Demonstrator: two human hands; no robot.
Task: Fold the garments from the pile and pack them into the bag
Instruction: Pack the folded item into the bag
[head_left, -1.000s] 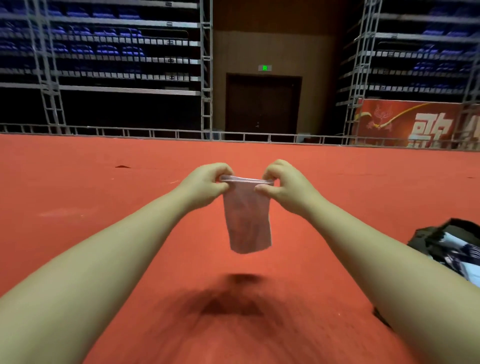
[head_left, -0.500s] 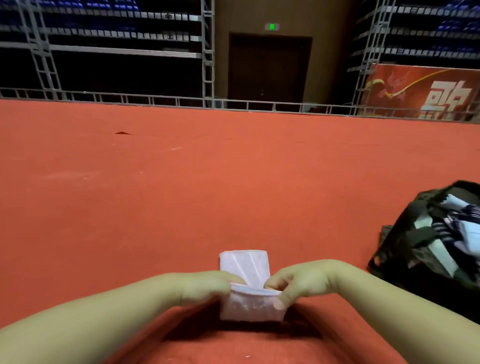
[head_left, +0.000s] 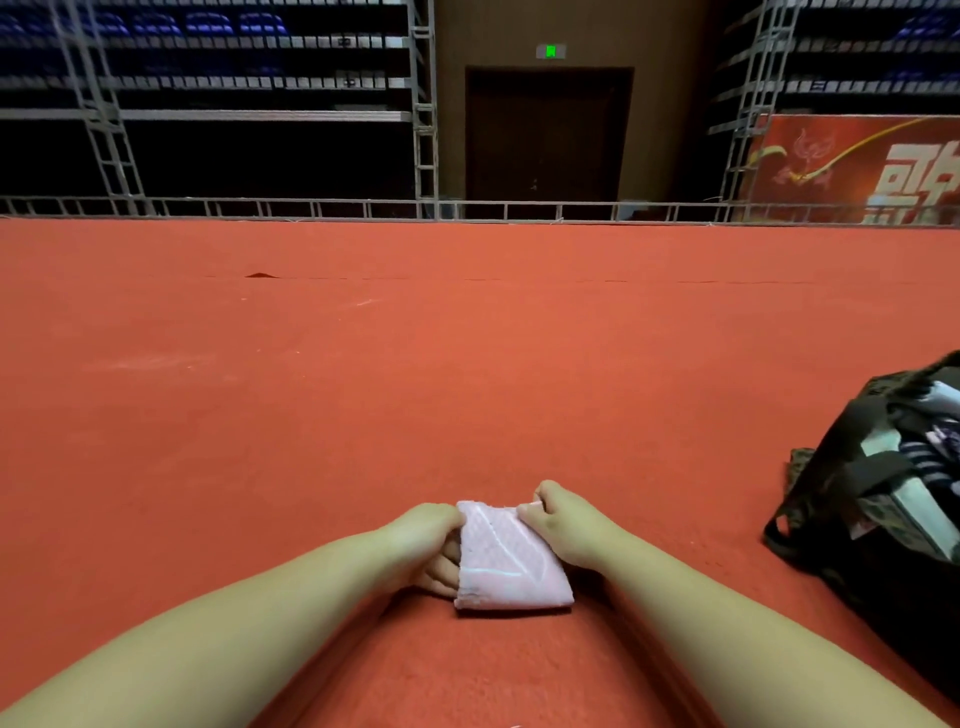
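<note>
Both hands hold the small pink cloth (head_left: 511, 561) flat on the red floor (head_left: 467, 389): left hand (head_left: 428, 545) pinches its left edge, right hand (head_left: 563, 525) its far corner, likely keeping the fold tidy for the bag (head_left: 878, 499) nearby, right.

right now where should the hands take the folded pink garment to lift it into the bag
Judging by its pose, pinch the pink garment across its two short side edges, left hand from the left and right hand from the right, thumbs on top. It lies flat and layered on the red floor, so squeezing all layers should keep the fold intact toward the bag.
</note>
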